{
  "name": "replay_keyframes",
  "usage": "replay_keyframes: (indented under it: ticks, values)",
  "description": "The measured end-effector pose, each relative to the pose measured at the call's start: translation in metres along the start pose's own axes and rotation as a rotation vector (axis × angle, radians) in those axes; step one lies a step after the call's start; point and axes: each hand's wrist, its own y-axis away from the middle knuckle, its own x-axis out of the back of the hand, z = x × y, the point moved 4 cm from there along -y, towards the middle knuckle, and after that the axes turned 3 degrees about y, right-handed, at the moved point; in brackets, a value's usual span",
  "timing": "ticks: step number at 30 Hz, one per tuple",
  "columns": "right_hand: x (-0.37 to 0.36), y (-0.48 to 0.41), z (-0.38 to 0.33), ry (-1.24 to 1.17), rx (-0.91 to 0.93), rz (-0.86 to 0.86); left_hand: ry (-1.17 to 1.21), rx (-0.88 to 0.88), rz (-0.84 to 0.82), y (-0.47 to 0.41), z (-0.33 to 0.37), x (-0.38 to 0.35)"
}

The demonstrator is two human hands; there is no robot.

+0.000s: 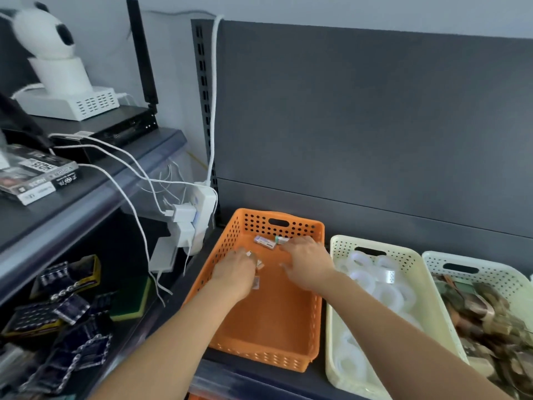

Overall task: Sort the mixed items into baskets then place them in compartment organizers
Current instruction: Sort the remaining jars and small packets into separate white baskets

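Now left hand (235, 274) clutches small packets (259, 264) in orange basket (271, 327); right hand (307, 265), relaxed, touches small box (281, 240).

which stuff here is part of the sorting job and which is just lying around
Job: orange basket, small packets, left hand, right hand, middle cream basket, white rings, right cream basket, brown items.

Lying about: white camera, black router, power strip, printed box.

I am reaching both hands into the orange basket (271, 327): my left hand (239, 271) is resting against small packets (259, 264), and my right hand (306, 265) is spreading beside a small box (265, 242) at its eleven o'clock.
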Motion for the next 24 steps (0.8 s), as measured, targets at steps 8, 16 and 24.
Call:
replay_keyframes:
  ticks: [8, 16, 24]
  values:
    - [-0.036, -0.051, -0.013, 0.038, -0.009, -0.215, 0.016, -0.07, -0.117, -0.032, -0.007, -0.017]
    - [-0.049, -0.071, -0.016, 0.127, -0.001, -0.212, 0.058, -0.175, -0.104, -0.041, -0.007, -0.018]
    - [-0.042, -0.081, -0.01, -0.086, -0.128, -0.059, 0.202, -0.109, -0.081, -0.042, -0.016, -0.02]
